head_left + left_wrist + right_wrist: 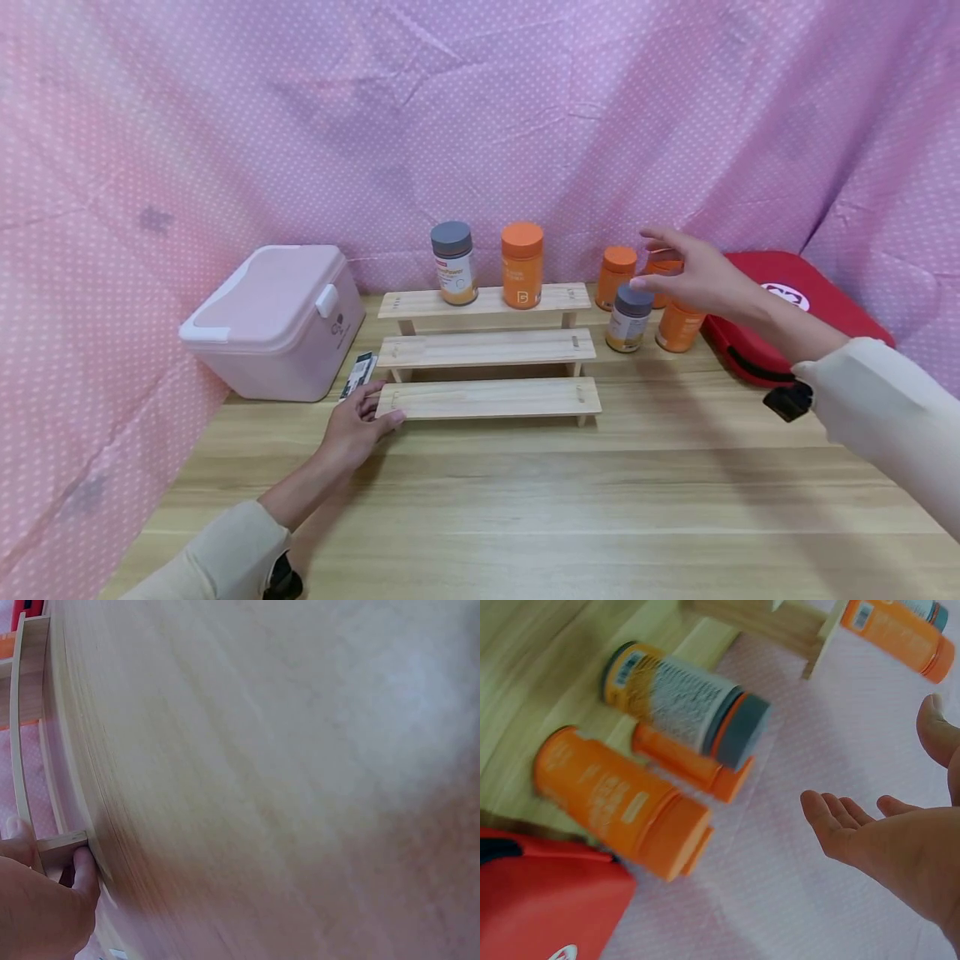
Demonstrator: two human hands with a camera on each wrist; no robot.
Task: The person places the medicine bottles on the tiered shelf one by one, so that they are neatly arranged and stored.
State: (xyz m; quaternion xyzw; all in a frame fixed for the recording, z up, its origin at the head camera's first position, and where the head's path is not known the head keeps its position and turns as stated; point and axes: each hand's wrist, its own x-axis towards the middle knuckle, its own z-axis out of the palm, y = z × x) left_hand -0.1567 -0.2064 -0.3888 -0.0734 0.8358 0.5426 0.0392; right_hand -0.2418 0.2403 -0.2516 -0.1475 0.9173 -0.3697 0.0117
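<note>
My left hand (351, 435) grips the left end of the lowest step of a three-tier wooden display rack (491, 398), its thumb on the plank and its fingers at the leg. A grey-capped supplement bottle (454, 265) and an orange bottle (522, 267) stand upright on the top tier. Right of the rack, my right hand (697, 275) hovers with fingers spread, holding nothing. Below and beside it on the table stand another grey-capped bottle (628, 321) and three orange bottles (615, 799). In the right wrist view, the fingertips (810, 801) are apart from the bottle caps.
A pale pink lidded box (277, 325) sits left of the rack, with a small printed packet (358, 375) between them. At the right lies a red zipped case (802, 308) with a white emblem. Pink dotted cloth (480, 125) hangs behind the wooden table (525, 508).
</note>
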